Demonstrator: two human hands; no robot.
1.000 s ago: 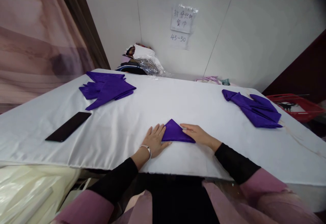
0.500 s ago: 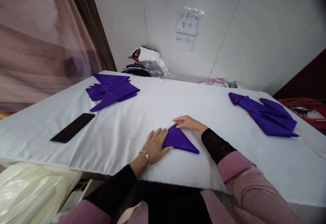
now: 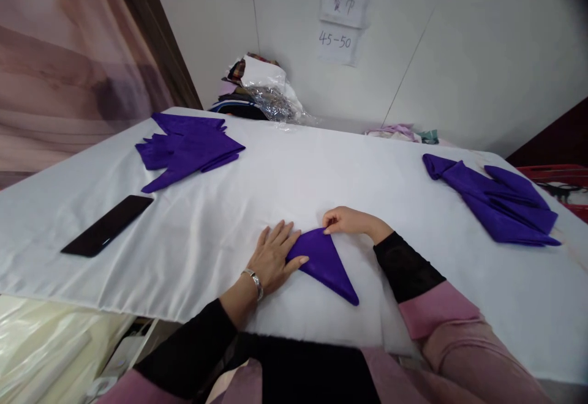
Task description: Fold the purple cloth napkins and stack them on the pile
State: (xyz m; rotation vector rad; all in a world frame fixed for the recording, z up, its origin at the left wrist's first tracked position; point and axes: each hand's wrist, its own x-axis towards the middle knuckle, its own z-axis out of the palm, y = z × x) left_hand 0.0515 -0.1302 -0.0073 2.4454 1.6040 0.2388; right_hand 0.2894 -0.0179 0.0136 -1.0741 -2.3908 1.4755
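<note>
On the white-covered table a purple cloth napkin lies folded into a triangle, one point aimed toward me at the right. My left hand rests flat on its left part, fingers stretched and thumb apart, hiding that end. At the upper corner my right hand pinches the cloth between thumb and fingers. Another folded purple napkin, with several pointed layers, lies at the back left. A third purple napkin, folded long with a rolled end, lies to the right.
A black phone lies at the table's left. Behind the far edge are a pile of fabrics with clear plastic and some pink cloth. A red crate stands beyond the right edge. Paper signs hang on the wall.
The triangular napkin has turned clockwise, its right point swinging toward me. My right hand has closed into a tighter pinch on the upper corner. The whole view has tilted down slightly.
</note>
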